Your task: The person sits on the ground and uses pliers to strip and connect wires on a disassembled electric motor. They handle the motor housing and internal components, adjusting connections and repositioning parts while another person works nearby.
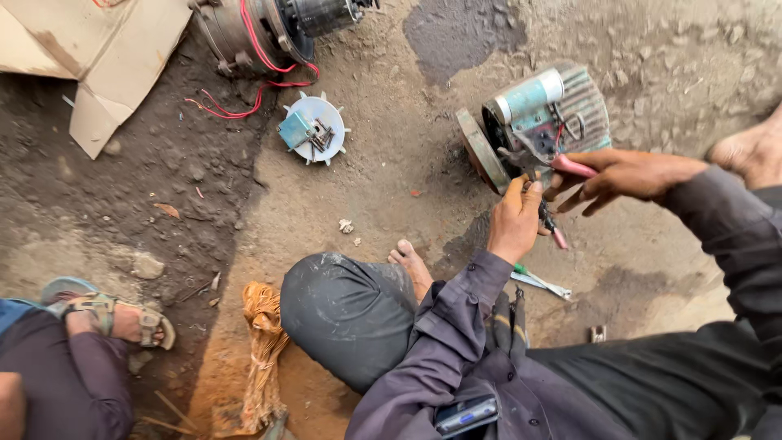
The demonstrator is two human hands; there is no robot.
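An electric motor (562, 114) with a ribbed grey housing, a silver-and-teal capacitor and exposed wires lies on the dirt ground at upper right. My right hand (623, 175) grips red-handled pliers (570, 167) whose jaws reach into the motor's wiring. My left hand (515, 218) is closed just below the motor, pinching something small at the wires by the pliers; what it pinches is hidden. Both arms wear dark purple-grey sleeves.
A white plastic fan (314, 129) holding a teal block and screws lies on the ground. A second motor (261, 33) with red wires and cardboard (106, 49) sit at top left. A green-handled tool (538, 281), copper wire bundle (262, 342), another person's sandalled foot (114, 318).
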